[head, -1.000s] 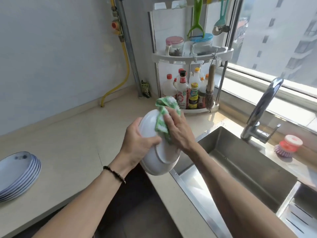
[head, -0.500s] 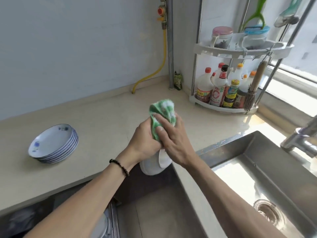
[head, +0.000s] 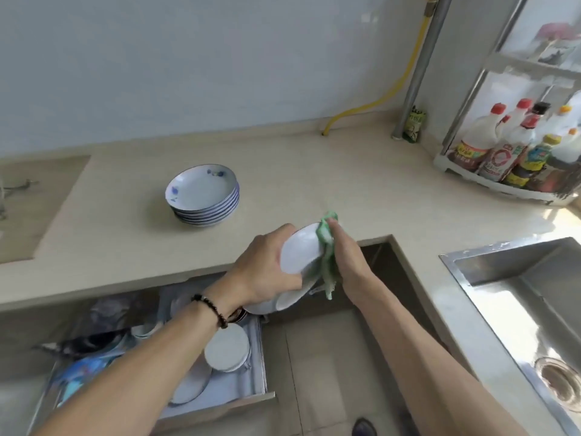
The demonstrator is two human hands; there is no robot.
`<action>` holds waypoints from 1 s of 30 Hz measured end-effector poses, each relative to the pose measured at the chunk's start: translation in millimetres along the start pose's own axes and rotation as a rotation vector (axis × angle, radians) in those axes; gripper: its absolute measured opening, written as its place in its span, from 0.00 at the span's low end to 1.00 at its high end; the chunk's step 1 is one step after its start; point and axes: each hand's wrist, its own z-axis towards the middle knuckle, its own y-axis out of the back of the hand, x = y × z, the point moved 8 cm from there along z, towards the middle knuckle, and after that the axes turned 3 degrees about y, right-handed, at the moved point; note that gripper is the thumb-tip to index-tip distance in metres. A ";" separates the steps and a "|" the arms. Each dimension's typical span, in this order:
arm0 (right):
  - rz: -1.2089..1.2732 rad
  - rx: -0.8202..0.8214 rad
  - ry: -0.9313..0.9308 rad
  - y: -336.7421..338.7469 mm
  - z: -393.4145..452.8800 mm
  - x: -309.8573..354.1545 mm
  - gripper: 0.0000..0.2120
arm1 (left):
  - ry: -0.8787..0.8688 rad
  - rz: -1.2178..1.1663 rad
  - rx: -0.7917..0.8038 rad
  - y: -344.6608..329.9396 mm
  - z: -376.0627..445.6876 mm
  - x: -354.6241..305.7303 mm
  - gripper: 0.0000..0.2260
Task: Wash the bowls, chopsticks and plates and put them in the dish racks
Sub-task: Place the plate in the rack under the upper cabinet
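My left hand (head: 267, 267) grips a white bowl (head: 298, 250), tilted on its side in front of the counter edge. My right hand (head: 344, 256) presses a green and white cloth (head: 327, 247) against the bowl's right side. A stack of several white plates with blue marks (head: 204, 193) sits on the beige counter (head: 314, 171). Below the counter an open pull-out dish rack drawer (head: 251, 382) holds white bowls (head: 228, 347) and plates standing on edge.
A steel sink (head: 515, 297) with a drain lies at the right. A corner shelf rack with sauce bottles (head: 509, 152) stands at the back right, beside a metal pipe (head: 418, 67) and a yellow hose. A black-handled utensil lies in the drawer's left part.
My view has swung left and down, from the sink to the open drawer. Both hands stayed on the bowl and cloth; the bowl is turned more on its side, the cloth at its right.
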 end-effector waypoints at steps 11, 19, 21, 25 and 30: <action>-0.237 0.068 -0.549 -140.0 -34.1 -125.1 0.07 | -0.063 0.386 -0.028 25.1 -133.5 166.7 0.15; -0.287 -0.010 -0.478 -229.7 -30.7 -208.6 0.07 | 0.753 -0.459 -0.074 16.0 -220.6 341.7 0.36; -0.336 -0.003 -0.462 -249.8 -22.5 -241.9 0.12 | 0.899 -0.583 -0.195 2.8 -237.3 381.1 0.24; -0.462 0.067 -0.488 -285.8 -11.0 -302.1 0.15 | 1.088 -0.779 -0.346 -31.8 -257.4 449.9 0.11; -0.650 0.211 -0.606 -321.2 8.3 -394.6 0.14 | 1.241 -0.819 -0.427 -68.0 -278.1 543.1 0.14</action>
